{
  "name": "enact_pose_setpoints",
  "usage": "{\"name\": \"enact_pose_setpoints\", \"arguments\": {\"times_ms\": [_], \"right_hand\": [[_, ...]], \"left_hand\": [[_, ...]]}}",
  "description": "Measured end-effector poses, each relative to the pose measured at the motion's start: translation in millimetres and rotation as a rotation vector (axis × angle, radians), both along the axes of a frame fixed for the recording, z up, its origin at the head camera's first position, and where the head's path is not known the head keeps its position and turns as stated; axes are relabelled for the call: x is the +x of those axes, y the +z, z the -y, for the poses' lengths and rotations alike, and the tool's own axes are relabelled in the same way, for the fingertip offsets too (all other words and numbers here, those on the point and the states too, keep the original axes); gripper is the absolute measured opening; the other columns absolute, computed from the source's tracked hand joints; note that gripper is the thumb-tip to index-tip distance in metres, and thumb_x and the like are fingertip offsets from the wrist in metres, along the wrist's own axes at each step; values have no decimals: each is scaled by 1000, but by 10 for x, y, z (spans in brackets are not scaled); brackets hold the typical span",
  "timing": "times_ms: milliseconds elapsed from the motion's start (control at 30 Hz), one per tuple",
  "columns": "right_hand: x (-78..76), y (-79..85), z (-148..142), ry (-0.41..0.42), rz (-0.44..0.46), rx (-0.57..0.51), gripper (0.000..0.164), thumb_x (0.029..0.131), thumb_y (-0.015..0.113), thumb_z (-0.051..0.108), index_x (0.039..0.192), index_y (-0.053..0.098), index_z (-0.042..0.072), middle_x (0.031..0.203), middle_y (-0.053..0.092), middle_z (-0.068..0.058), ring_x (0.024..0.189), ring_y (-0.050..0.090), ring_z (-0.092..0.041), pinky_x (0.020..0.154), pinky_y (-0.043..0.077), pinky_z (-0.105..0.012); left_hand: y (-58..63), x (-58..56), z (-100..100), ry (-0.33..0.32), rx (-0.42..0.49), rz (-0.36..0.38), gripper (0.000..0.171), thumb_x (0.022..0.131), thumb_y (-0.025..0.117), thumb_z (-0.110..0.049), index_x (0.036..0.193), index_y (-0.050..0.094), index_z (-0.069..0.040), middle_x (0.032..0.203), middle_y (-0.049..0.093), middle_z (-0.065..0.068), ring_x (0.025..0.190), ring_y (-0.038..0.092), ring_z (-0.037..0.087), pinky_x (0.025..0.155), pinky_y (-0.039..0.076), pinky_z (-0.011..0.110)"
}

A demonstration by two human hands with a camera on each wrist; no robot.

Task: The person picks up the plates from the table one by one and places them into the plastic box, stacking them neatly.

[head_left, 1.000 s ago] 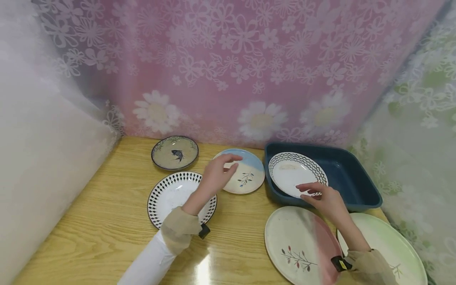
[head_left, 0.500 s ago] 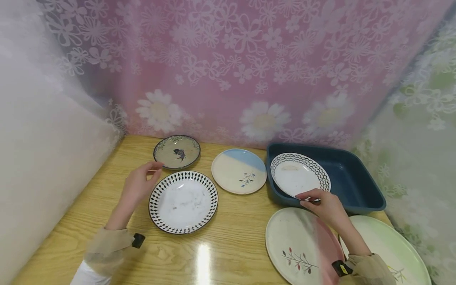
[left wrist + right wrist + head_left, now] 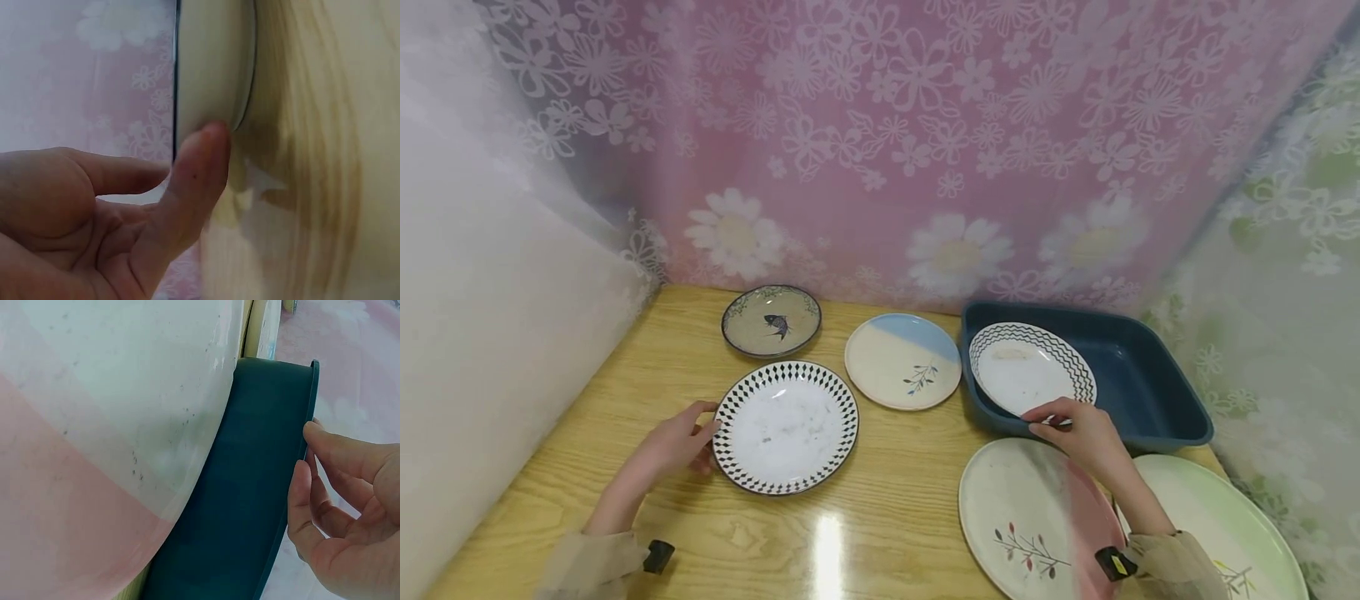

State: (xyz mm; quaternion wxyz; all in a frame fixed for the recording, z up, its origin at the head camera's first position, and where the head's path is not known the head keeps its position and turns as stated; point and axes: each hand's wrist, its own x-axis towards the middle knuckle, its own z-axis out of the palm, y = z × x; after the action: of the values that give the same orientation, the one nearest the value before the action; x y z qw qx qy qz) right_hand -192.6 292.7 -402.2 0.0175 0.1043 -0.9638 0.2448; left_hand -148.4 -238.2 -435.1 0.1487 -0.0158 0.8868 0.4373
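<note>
White diamond-edged plate [image 3: 786, 437]: my left grip [image 3: 676, 443] pinches it at nine o'clock. Toward six o'clock of the zigzag bowl [image 3: 1018, 371], my right grip [image 3: 1078, 429] touches the blue basin [image 3: 250, 469], hold unclear.

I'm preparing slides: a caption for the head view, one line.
Left hand at a diamond-rimmed plate, right hand at the near rim of a blue tub with a zigzag-rimmed plate inside.

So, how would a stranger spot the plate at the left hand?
On the wooden table, look left of the dark blue tub, to the left hand. The white plate it touches is the one: black diamonds ring its rim, while the dish behind it shows a fish.
</note>
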Motion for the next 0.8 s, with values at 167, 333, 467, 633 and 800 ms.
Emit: {"name": "enact_pose_setpoints", "arguments": {"times_ms": [167, 333, 467, 633, 800], "right_hand": [[-3, -1, 0, 2, 12, -6, 15, 80, 71, 19, 94, 73, 20, 97, 67, -4, 82, 60, -19, 62, 46, -28], [-17, -12, -12, 3, 23, -3, 15, 80, 71, 19, 95, 73, 21, 95, 68, -2, 82, 60, -18, 62, 46, -27], [-26, -14, -16, -3, 34, -9, 15, 80, 71, 20, 95, 73, 21, 93, 67, -2, 81, 60, -18, 62, 47, -27], [-28, -23, -27, -12, 44, -19, 15, 80, 71, 21, 95, 72, 22, 93, 67, -2, 82, 60, -18, 63, 47, -28], [-27, -33, -29, -11, 45, -25, 15, 81, 70, 21, 96, 72, 21, 93, 67, -2, 82, 61, -18, 64, 47, -29]], "left_hand": [[-117, 19, 34, -59, 292, 64, 42, 100, 34, -12, 133, 23, 12, 74, 64, 16, 65, 66, 26, 61, 56, 37], [-186, 17, 73, -95, 418, 122, 52, 100, 37, -12, 138, 12, 11, 80, 64, 19, 71, 66, 29, 66, 56, 40], [-217, 24, 73, -101, 459, 140, 54, 99, 37, -11, 141, 8, 7, 85, 63, 20, 73, 65, 28, 69, 56, 40], [-265, 16, 69, -78, 484, 129, 58, 100, 35, -13, 144, 1, 3, 88, 62, 21, 77, 65, 29, 72, 55, 38], [-303, 15, 82, -52, 481, 125, 60, 100, 37, -15, 146, 1, 1, 87, 62, 20, 77, 65, 30, 72, 55, 38]]}}
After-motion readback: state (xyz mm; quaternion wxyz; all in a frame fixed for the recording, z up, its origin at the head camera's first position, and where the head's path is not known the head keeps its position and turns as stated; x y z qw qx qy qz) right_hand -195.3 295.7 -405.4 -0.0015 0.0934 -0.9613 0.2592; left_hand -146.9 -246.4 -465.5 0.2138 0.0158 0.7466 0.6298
